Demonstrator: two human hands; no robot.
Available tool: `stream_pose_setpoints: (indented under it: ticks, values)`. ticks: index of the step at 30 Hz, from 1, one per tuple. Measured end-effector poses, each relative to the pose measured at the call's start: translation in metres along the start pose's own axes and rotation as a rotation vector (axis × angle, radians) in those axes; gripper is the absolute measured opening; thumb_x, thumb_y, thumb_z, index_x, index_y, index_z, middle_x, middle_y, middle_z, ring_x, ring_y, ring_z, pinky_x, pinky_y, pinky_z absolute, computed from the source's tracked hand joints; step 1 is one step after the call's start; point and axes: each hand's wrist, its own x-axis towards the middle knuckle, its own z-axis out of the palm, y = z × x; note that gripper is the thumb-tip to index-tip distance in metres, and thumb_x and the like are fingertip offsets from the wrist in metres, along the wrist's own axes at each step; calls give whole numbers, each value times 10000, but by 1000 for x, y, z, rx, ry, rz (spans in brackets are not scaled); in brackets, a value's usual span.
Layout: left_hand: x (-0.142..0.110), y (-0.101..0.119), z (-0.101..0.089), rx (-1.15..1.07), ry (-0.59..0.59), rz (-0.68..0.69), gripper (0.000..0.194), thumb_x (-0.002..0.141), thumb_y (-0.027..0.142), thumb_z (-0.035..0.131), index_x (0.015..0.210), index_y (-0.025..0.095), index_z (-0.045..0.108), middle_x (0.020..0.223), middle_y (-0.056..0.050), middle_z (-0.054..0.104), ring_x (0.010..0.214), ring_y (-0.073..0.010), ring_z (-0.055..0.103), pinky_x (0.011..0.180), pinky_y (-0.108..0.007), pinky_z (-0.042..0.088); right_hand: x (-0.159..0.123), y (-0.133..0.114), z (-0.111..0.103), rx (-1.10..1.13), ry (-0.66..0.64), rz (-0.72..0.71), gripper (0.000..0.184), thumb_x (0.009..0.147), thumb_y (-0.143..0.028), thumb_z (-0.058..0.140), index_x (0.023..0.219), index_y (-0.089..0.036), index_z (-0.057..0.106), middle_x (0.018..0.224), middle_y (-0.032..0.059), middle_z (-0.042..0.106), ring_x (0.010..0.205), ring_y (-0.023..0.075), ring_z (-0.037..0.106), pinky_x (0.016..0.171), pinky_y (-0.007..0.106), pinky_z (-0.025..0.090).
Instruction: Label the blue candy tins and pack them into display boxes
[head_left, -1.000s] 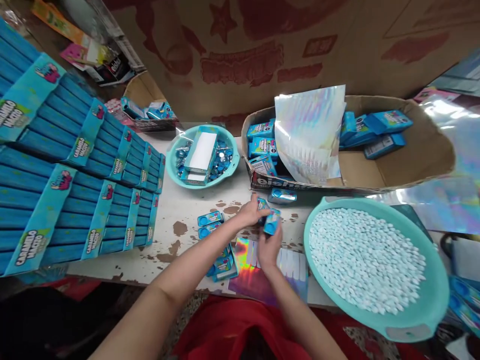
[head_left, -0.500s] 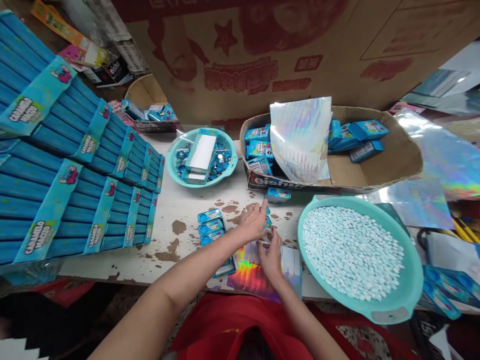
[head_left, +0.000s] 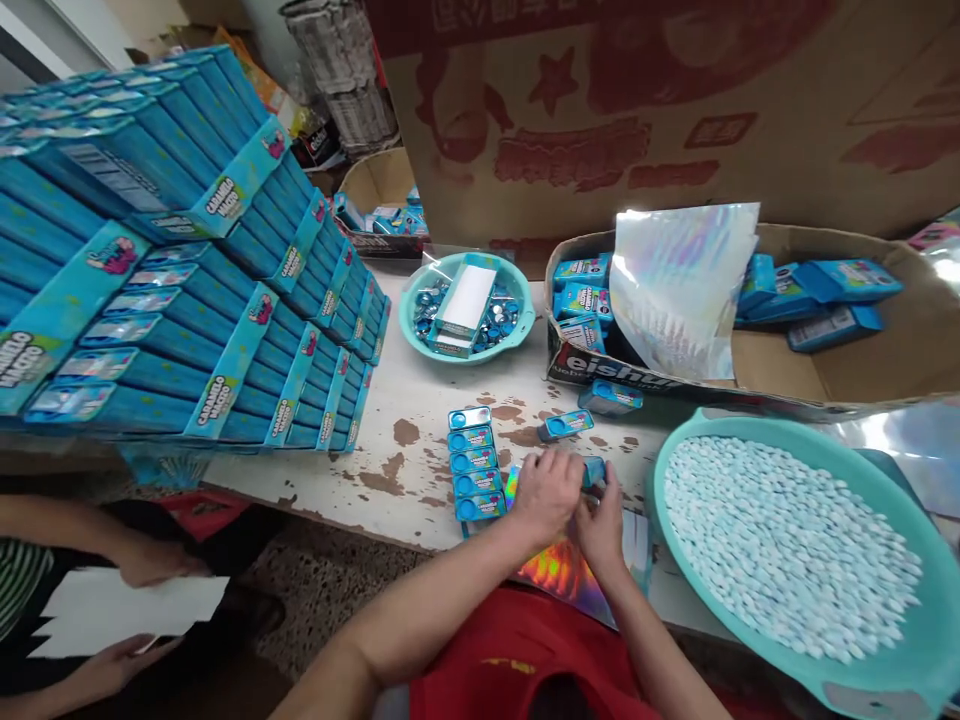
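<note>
A small blue candy box (head_left: 594, 471) stands between my two hands, low over the table. My left hand (head_left: 550, 492) curls its fingers against the box's left side, and they hide part of it. From the right, my right hand (head_left: 601, 522) grips the same box with thumb and fingers. Beneath both hands lies a shiny holographic sheet (head_left: 555, 568). Just beyond them, a single blue candy box (head_left: 566, 425) stands upright. To the left is a row of several candy boxes (head_left: 474, 461) with round blue spots on top.
A turquoise basin (head_left: 679, 425) of pale candies stands right. A smaller turquoise bowl (head_left: 409, 320) holds shiny blue pieces and trays. Behind is a cardboard tray (head_left: 765, 355) with boxes. Stacked display boxes (head_left: 225, 300) rise left. Another person's hands (head_left: 161, 560) hold white card, lower left.
The view has turned left, so things sit further right in it. My hands have closed in together around one candy box. Another person's hands with white card have come into sight.
</note>
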Motion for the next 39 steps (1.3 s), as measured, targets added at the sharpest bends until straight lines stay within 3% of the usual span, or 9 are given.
stream_pose_setpoints:
  ticks: [3, 5, 10, 17, 23, 26, 31, 35, 39]
  values:
    - [-51, -16, -39, -115, -6, -45, 443, 909, 357, 428, 1310, 169, 420, 1121, -103, 593, 995, -218, 543, 877, -355, 452, -23, -11, -12, 22, 22, -12, 528, 804, -310, 464, 1310, -182, 391, 1209, 143, 467, 1027, 240, 531, 836, 434, 499]
    - [-90, -31, -50, -106, -4, -27, 470, 917, 361, 413, 1352, 188, 376, 1139, -97, 585, 1010, -212, 533, 888, -342, 446, -40, -18, -11, 66, -33, 10, 456, 824, -331, 477, 1256, -185, 455, 1136, 132, 506, 921, 215, 563, 740, 381, 533]
    - [-143, -59, -21, 137, 72, -63, 453, 905, 196, 392, 1357, 192, 416, 1047, -107, 613, 929, -224, 553, 838, -370, 449, -70, -27, 22, 164, -442, -50, 300, 821, -257, 495, 1103, -228, 594, 936, 64, 606, 772, 179, 592, 718, 339, 534]
    - [-133, -51, 21, 296, 163, -9, 454, 883, 153, 426, 1335, 146, 462, 1173, -150, 600, 1067, -258, 552, 911, -412, 431, -81, -27, 40, 141, -443, -65, 400, 817, -161, 444, 1192, -227, 568, 989, 69, 617, 899, 195, 600, 844, 373, 507]
    - [-130, -50, 31, 334, 127, 17, 536, 890, 177, 399, 1422, 180, 328, 1449, -127, 386, 1370, -292, 277, 1086, -549, 243, -83, -33, 36, 36, -456, -135, 455, 793, -140, 471, 1237, -220, 535, 1041, 63, 619, 925, 176, 608, 839, 331, 513]
    - [-130, -51, 26, 306, 79, 10, 543, 895, 323, 443, 1415, 202, 344, 1481, -120, 323, 1397, -296, 205, 1099, -580, 180, -66, -32, 21, -106, -448, -185, 356, 822, -164, 473, 1159, -189, 583, 971, 62, 640, 848, 166, 618, 783, 296, 519]
    - [-122, -56, 24, 225, 97, -4, 589, 848, 429, 522, 1384, 216, 403, 1462, -152, 345, 1390, -319, 216, 1094, -605, 122, -13, -27, -4, -291, -342, -152, 325, 860, -199, 471, 1168, -186, 574, 1088, 115, 600, 1041, 253, 529, 925, 428, 418]
    - [-117, -60, 24, 216, 77, 11, 578, 853, 414, 517, 1391, 244, 388, 1477, -129, 324, 1385, -309, 239, 1094, -594, 137, 19, -39, 13, -415, -386, -148, 286, 758, -221, 650, 1042, -201, 622, 1093, 126, 583, 1055, 301, 488, 908, 469, 371]
    - [-120, -60, 23, 262, 69, -19, 514, 892, 308, 455, 1398, 277, 370, 1484, -89, 320, 1377, -275, 268, 1093, -554, 192, 24, -49, 29, -481, -443, -147, 210, 659, -184, 734, 831, -191, 615, 1055, 121, 586, 1041, 296, 492, 850, 406, 370]
